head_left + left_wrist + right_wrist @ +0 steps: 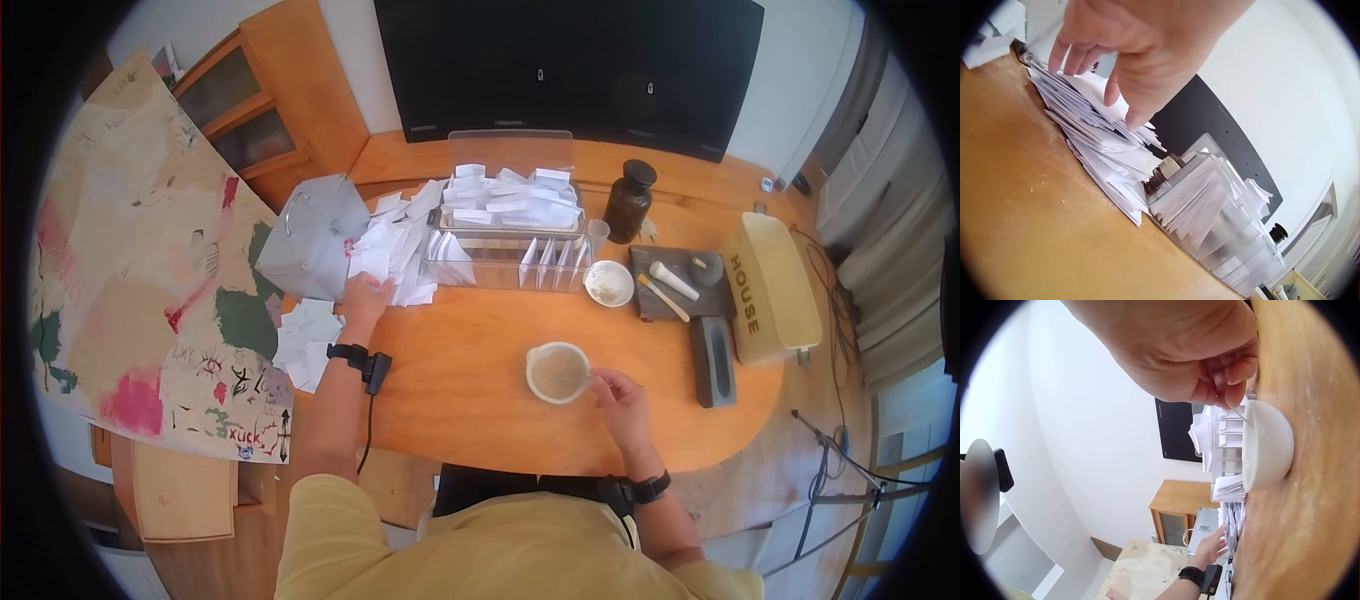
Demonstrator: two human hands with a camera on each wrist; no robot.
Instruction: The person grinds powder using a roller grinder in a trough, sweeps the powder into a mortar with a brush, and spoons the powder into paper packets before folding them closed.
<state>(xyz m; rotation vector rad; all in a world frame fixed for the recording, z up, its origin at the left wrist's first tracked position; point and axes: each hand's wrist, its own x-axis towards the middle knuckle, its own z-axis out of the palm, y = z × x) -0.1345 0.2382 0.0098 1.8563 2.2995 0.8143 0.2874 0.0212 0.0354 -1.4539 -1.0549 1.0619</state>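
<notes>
My left hand (368, 297) rests on a pile of white paper packets (398, 250) beside a silver box; in the left wrist view its fingers (1079, 59) lie loosely bent over the stacked packets (1094, 119). My right hand (622, 405) pinches a thin stick or handle whose end is in a white bowl (535, 391) holding something pale brown. In the right wrist view the right hand (1197, 356) is above the rim of the bowl (1269, 447). Clear holders (480, 272) full of folded papers stand right of the pile.
Behind are a silver box (315, 235) and a dark jar (629, 205). To the right lie a small powder dish (609, 284), a dark board (652, 303) with a pestle and brush, a grey trough (713, 362) and a cream HOUSE bin (765, 290). A painted sheet (130, 300) hangs at left.
</notes>
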